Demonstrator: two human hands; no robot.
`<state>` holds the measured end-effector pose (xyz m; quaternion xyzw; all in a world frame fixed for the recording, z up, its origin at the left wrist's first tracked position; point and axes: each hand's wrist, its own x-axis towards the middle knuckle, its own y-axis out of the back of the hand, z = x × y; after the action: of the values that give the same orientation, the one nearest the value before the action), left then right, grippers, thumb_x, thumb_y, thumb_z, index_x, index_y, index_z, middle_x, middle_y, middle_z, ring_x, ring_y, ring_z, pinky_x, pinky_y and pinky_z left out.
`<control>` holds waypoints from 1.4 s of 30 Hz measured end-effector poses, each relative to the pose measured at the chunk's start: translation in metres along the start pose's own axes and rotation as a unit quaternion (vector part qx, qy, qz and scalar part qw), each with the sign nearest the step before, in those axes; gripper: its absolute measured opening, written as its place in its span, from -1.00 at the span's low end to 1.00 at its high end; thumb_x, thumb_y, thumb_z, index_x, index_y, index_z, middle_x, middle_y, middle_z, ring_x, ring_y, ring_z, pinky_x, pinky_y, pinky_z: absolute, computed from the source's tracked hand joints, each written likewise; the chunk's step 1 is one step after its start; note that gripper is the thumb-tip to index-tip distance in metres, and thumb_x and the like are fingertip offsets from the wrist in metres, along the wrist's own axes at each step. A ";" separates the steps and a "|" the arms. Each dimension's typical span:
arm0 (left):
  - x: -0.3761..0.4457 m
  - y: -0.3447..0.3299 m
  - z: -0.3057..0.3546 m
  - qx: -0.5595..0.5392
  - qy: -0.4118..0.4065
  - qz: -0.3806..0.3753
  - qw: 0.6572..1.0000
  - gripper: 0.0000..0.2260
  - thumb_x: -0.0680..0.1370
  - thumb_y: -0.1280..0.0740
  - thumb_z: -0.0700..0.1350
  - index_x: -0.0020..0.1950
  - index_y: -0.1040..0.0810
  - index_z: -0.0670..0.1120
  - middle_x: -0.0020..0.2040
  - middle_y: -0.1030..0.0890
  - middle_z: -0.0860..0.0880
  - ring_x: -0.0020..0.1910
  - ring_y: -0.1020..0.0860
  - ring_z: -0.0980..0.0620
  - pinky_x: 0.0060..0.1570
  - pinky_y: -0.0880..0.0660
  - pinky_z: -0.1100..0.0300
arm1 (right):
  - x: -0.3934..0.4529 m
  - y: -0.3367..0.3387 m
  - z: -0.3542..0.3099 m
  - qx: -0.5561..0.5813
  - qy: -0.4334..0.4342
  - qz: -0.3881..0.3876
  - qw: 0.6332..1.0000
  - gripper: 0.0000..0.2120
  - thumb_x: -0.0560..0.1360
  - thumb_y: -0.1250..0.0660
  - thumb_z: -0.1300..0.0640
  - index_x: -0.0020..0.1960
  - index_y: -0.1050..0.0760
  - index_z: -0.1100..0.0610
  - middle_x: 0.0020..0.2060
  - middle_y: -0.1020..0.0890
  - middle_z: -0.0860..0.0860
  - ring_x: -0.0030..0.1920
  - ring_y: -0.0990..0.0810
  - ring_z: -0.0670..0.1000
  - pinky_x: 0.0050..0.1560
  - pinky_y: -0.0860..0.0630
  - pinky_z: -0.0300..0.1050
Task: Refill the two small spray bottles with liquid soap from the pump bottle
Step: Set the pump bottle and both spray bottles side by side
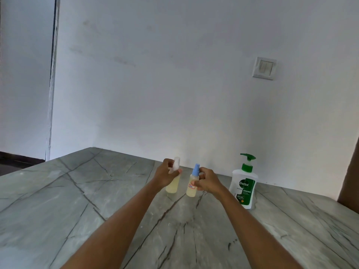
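Two small spray bottles with pale yellow liquid stand on the grey marble counter [97, 200]. The left spray bottle [173, 186] has a white cap, and my left hand [165, 175] grips its upper part. The right spray bottle [192, 188] has a blue spray head and a small red-edged label; my right hand [208, 181] holds it from the right side. A white pump bottle [243, 188] with a green pump and green label stands upright to the right of both, untouched.
A white wall runs behind the counter with a light switch [264, 68] above the pump bottle. A dark doorway edge [55, 74] is at the far left. A brown object [349, 181] stands at the right edge.
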<state>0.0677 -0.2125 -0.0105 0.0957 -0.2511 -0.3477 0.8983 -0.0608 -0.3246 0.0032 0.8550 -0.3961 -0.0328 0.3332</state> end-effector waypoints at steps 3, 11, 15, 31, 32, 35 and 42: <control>-0.008 -0.005 -0.003 0.090 0.020 -0.006 0.996 -0.43 0.41 -0.47 -0.07 0.31 -0.34 -0.22 0.21 -0.46 -0.11 0.21 -0.45 -0.09 0.06 -0.36 0.18 | -0.004 -0.002 -0.002 -0.006 -0.003 0.001 1.000 -0.58 0.39 -0.42 0.30 0.22 -0.44 0.25 -0.03 -0.56 0.14 0.08 -0.59 0.16 0.12 -0.56 0.12; -0.007 0.000 -0.007 0.142 0.019 0.010 0.990 -0.49 0.42 -0.46 -0.13 0.29 -0.37 -0.24 0.25 -0.50 -0.19 0.21 -0.48 -0.13 0.13 -0.39 0.12 | -0.005 -0.009 -0.013 -0.007 -0.009 -0.012 1.000 -0.47 0.39 -0.43 0.31 0.31 -0.36 0.24 0.10 -0.54 0.22 0.14 -0.56 0.20 0.12 -0.55 0.16; -0.005 0.006 -0.010 0.151 0.026 0.013 0.988 -0.49 0.43 -0.45 -0.14 0.31 -0.36 -0.24 0.26 -0.49 -0.19 0.22 -0.47 -0.14 0.13 -0.38 0.13 | -0.004 -0.020 -0.021 -0.007 -0.004 -0.014 1.000 -0.48 0.38 -0.43 0.29 0.30 -0.37 0.23 0.12 -0.55 0.24 0.13 -0.56 0.20 0.13 -0.54 0.17; -0.006 0.020 -0.013 0.158 0.047 0.010 0.986 -0.47 0.45 -0.43 -0.14 0.35 -0.33 -0.23 0.30 -0.47 -0.19 0.25 -0.45 -0.14 0.19 -0.38 0.12 | 0.001 -0.030 -0.023 0.015 -0.006 -0.022 1.000 -0.49 0.42 -0.40 0.32 0.33 -0.35 0.20 0.17 -0.54 0.22 0.16 -0.55 0.19 0.15 -0.54 0.15; -0.006 0.020 -0.014 0.156 0.047 0.010 0.987 -0.47 0.45 -0.43 -0.14 0.35 -0.33 -0.23 0.30 -0.47 -0.19 0.26 -0.45 -0.13 0.19 -0.38 0.12 | 0.002 -0.031 -0.022 0.021 -0.005 -0.025 0.999 -0.49 0.42 -0.39 0.32 0.33 -0.34 0.20 0.17 -0.53 0.22 0.17 -0.55 0.19 0.14 -0.54 0.14; -0.007 0.020 -0.014 0.153 0.051 0.010 0.987 -0.45 0.45 -0.43 -0.14 0.37 -0.31 -0.22 0.32 -0.45 -0.18 0.27 -0.44 -0.13 0.21 -0.37 0.11 | 0.001 -0.031 -0.021 0.023 -0.009 -0.023 0.999 -0.48 0.43 -0.39 0.32 0.35 -0.33 0.19 0.17 -0.53 0.20 0.17 -0.54 0.17 0.15 -0.54 0.11; -0.015 0.022 -0.012 0.158 0.058 -0.011 0.986 -0.33 0.41 -0.47 -0.14 0.42 -0.22 -0.22 0.37 -0.39 -0.19 0.33 -0.39 -0.15 0.27 -0.34 0.08 | -0.006 -0.031 -0.022 0.041 -0.021 -0.009 0.999 -0.29 0.39 -0.45 0.32 0.43 -0.22 0.06 0.28 -0.43 0.17 0.24 -0.48 0.14 0.14 -0.55 0.08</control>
<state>0.0770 -0.1866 -0.0187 0.2596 -0.2492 -0.3076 0.8809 -0.0375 -0.2945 0.0005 0.8705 -0.3966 -0.0372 0.2891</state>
